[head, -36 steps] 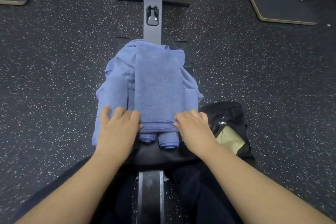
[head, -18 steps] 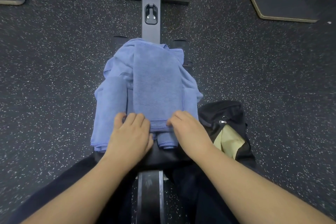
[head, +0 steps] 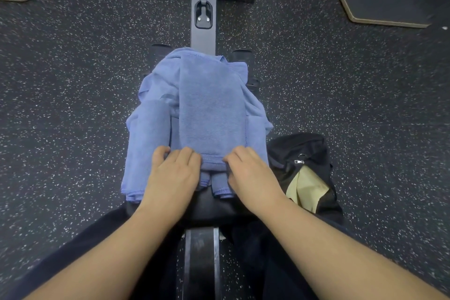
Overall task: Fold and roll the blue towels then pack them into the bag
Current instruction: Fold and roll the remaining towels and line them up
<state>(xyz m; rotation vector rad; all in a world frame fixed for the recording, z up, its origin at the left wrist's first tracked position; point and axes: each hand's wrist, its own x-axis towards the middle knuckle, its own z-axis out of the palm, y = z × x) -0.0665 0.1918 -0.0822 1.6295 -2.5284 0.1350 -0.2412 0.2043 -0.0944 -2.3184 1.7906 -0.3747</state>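
Folded towel's (head: 211, 114) near edge under both hands' (head: 173, 175) (head: 253, 175) curled grip, fingertips hidden.

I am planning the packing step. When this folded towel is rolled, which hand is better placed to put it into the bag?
Probably the right hand. The black bag lies on the floor directly beside it, on the right. The left hand grips the folded towel on the far side from the bag.
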